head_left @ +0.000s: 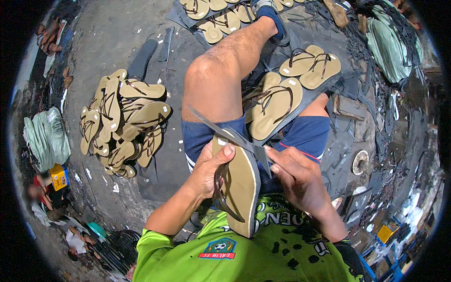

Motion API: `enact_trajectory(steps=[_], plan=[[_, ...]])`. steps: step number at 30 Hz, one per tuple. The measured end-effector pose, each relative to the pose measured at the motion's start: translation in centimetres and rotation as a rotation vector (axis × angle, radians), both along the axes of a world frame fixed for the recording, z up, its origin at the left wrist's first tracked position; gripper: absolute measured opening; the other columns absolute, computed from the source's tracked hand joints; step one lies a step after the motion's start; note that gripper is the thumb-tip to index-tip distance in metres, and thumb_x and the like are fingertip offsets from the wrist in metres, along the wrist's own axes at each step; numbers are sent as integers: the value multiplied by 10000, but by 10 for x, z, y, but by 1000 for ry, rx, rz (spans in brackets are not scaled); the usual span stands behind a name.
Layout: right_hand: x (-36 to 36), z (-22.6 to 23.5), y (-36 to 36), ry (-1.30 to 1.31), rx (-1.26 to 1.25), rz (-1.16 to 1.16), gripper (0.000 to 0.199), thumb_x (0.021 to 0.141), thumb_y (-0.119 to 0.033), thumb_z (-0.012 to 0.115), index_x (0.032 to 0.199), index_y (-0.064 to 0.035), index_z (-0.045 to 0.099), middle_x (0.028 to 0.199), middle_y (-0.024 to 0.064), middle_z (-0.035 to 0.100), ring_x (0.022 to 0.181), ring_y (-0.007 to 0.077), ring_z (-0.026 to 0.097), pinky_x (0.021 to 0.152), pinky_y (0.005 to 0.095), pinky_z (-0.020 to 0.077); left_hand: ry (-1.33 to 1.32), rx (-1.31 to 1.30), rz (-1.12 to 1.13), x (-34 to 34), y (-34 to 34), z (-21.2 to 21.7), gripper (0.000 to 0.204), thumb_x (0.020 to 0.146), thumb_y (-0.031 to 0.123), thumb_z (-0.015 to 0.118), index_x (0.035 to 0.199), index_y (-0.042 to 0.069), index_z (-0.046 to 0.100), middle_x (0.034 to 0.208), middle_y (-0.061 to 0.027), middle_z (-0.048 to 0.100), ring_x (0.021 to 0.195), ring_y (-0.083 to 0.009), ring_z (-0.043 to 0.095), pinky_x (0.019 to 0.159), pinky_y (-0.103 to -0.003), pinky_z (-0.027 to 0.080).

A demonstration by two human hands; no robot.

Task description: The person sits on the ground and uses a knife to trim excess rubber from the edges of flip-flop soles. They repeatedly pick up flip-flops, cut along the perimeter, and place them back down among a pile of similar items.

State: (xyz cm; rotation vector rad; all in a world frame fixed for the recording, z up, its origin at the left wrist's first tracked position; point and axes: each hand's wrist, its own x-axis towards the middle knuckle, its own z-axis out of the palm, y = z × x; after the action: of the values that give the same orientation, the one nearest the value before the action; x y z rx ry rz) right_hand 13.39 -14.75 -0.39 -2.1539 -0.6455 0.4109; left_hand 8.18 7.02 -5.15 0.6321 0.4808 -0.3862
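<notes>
My left hand grips a tan flip-flop by its side, thumb over the top of the sole near one end. The flip-flop has a dark brown thong strap and a dark grey underside. A thin dark grey strip crosses that far end at a slant and bends down beside the sole's right edge. My right hand is closed at this edge, fingertips pinched at the strip. Whether a blade is also in its fingers cannot be made out. More tan flip-flops lie on a dark sheet over my lap.
A heap of tan flip-flops lies on the floor at left, beside a dark sole piece. Further pairs lie beyond my foot. Dark offcuts, a wooden block and a green sack are at right. Other people sit at far left.
</notes>
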Motion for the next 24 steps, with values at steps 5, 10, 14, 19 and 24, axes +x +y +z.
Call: enact_trajectory(steps=[5,10,14,19,24], plan=[[18,2,-4,202,69,40,453,848,-73,671,1283,-184,612,808,75,600,670,242,617,589,352,510,16,-46,-23,2,-2,6,299,914,227,651,1114,25,559,954,-100,665,813,-165,681,714,-313,587],[-8,-2,-32,36,-51,84,466,825,-83,692,1272,-192,622,863,89,633,717,263,633,624,355,533,63,-105,149,-4,1,3,280,903,155,650,1114,5,543,995,-113,662,832,-181,684,728,-320,585],[-2,-14,-25,62,13,6,486,813,-72,674,1279,-193,612,897,97,639,734,290,635,640,391,534,34,-73,-13,11,0,11,277,905,147,642,1118,0,542,995,-105,659,845,-183,677,775,-337,568],[41,-10,-4,142,13,131,507,837,-10,619,1315,-171,569,851,96,612,723,263,628,628,375,521,-11,39,-178,24,-9,23,315,888,158,682,1139,19,554,1022,-49,644,904,-118,619,813,-288,515],[45,-8,-10,246,125,98,423,860,-12,607,1272,-108,604,867,118,616,721,273,619,640,374,505,-8,21,-194,21,-1,20,307,894,179,679,1126,22,554,981,-39,640,872,-109,611,786,-277,501]])
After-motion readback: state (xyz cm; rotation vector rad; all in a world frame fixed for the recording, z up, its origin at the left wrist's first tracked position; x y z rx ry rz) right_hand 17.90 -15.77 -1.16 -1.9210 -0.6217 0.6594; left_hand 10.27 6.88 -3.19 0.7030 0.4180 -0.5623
